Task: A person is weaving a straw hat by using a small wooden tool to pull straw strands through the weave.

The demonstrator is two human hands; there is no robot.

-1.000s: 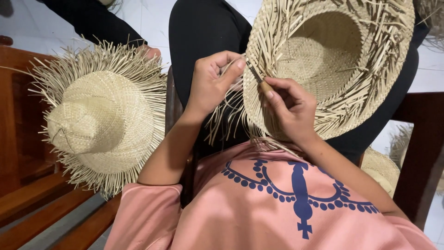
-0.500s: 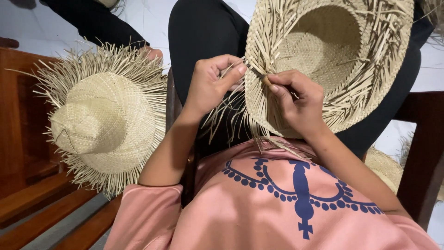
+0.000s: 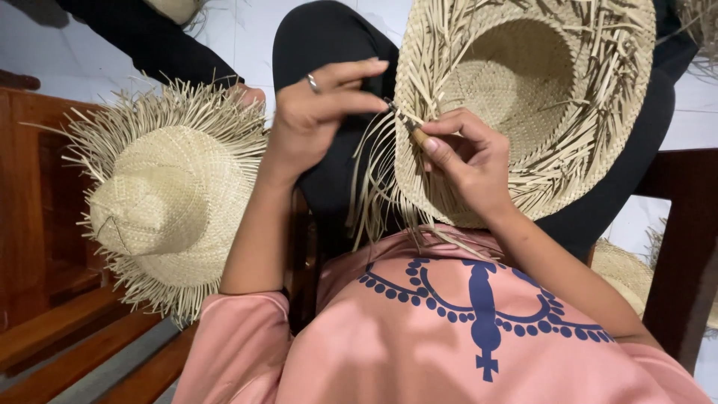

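Observation:
A woven straw hat (image 3: 523, 97) with loose, unfinished fringe lies upside down on my lap, its hollow crown facing me. My right hand (image 3: 467, 161) grips a small tool with a wooden handle (image 3: 410, 131) and holds its tip at the hat's near brim. My left hand (image 3: 318, 112), with a ring on one finger, pinches thin straw strands (image 3: 370, 172) that hang from the brim edge. Both hands meet at the brim's left side.
A second fringed straw hat (image 3: 161, 202) rests crown-up on a wooden bench (image 3: 45, 314) at my left. Another person's dark sleeve and hand (image 3: 239, 93) touch it from behind. More straw hats (image 3: 624, 273) lie low at the right, beside a dark wooden post (image 3: 684, 247).
My left hand has opened its fingers a little and drawn strands out from the brim. The hat and my right hand have shifted slightly right in view.

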